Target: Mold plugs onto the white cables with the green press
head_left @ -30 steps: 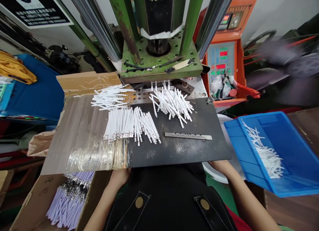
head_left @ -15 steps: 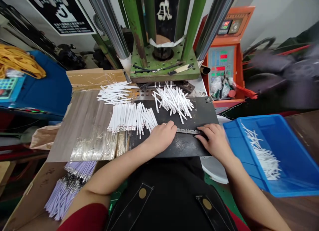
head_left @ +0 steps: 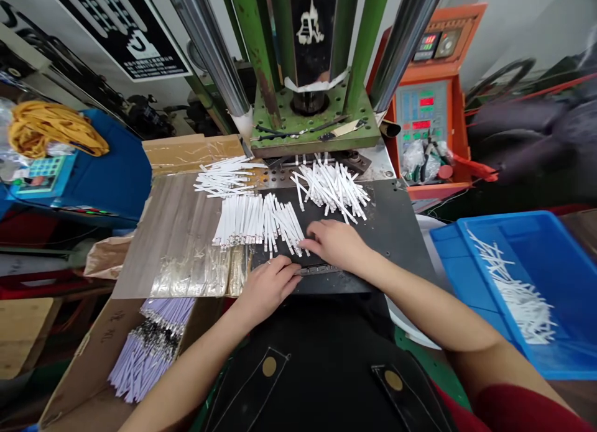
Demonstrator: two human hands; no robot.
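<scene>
My left hand [head_left: 267, 292] grips the left end of a narrow slotted metal bar [head_left: 321, 270], which lies near the front edge of the black work surface [head_left: 401, 252]. My right hand [head_left: 339, 242] is above the bar, its thumb and forefinger slightly apart at the right end of a row of flat white strips [head_left: 242, 220]. Whether the fingertips touch a strip is hard to make out. A looser pile of white strips [head_left: 332, 188] lies just beyond that hand. Another bunch of white strips [head_left: 224, 176] rests at the back left.
A green press [head_left: 317, 130] stands behind the work surface. At right are an orange control box [head_left: 459, 127] and a blue bin [head_left: 494, 217] with white strips inside. A cardboard box [head_left: 84, 363] at lower left holds purple strips [head_left: 144, 363].
The metal bar has moved left and nearer to me, with my left hand still on it. My right hand has left the bar's right end and crossed left to the row of white strips.
</scene>
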